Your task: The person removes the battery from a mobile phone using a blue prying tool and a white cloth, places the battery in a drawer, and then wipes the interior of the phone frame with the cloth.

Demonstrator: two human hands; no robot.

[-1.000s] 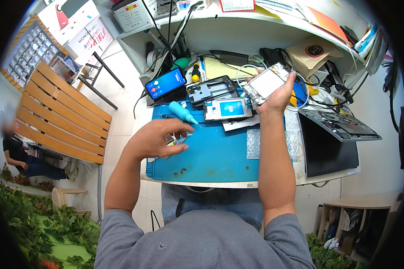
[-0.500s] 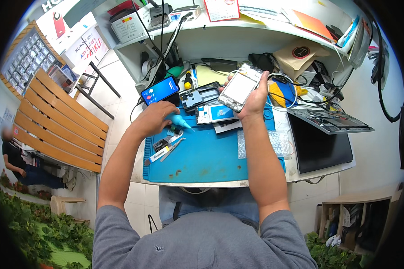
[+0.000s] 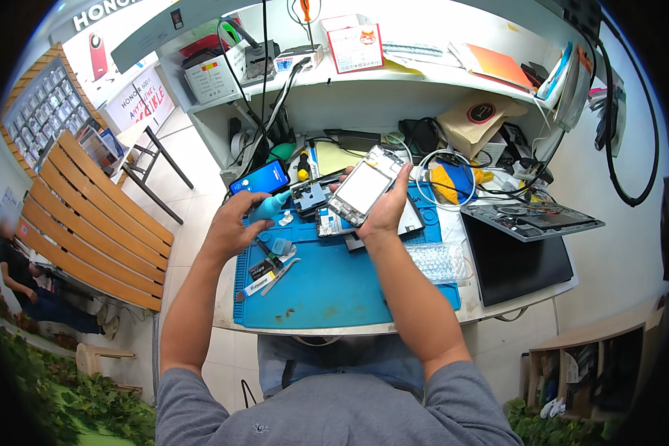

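Beneath the blue mat (image 3: 342, 293) spreads the white desk (image 3: 225, 306), and to the right of the mat sits a laptop (image 3: 524, 264) with its insides showing. Bubble wrap (image 3: 438, 262) overlaps the mat's right edge. Over the far part of the mat I hold an opened phone (image 3: 364, 189) in my right hand (image 3: 390, 212) — palm beneath, thumb along one side, fingertips showing at the other. That grip seems right to me: edges only, level, no weight on the pale panel. A lit phone (image 3: 264, 177) lies beyond the mat's far left corner. Nearer, above the mat's left side, my left hand (image 3: 238, 223) is closed around a light-blue bottle (image 3: 271, 207), its nozzle aimed up and to the right. My hands are well apart. The bottle looks soft, so I'd judge light fingers best — a careless squeeze could let some out over bare parts. Tweezers (image 3: 281, 276), thinnest of all, lie on the mat's left side, untouched.
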